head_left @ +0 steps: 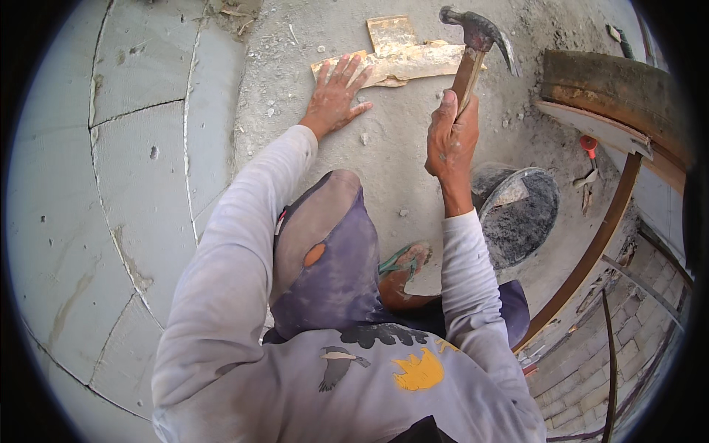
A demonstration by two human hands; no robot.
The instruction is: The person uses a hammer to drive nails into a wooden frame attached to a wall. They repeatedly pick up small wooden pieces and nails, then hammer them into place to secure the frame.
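Note:
My right hand (452, 140) is wrapped round the wooden handle of a claw hammer (480, 37). The hammer is raised, its dark metal head up and the claw toward the right. Fingers spread, my left hand (334, 100) lies at the left end of a rough, pale wooden board (413, 65), its fingertips on the wood. Behind that board a shorter wood piece (390, 35) sits crosswise against it. The hammer and my right hand overlap the board's right end in the picture.
A dusty black bucket (520, 214) tipped toward me stands right of my right forearm. Grey block wall (140, 170) runs along the left. On the right are a stained timber (613, 103), a red-handled tool (588, 146) and a long brown strip (591, 258). Pebbles dot the grey ground.

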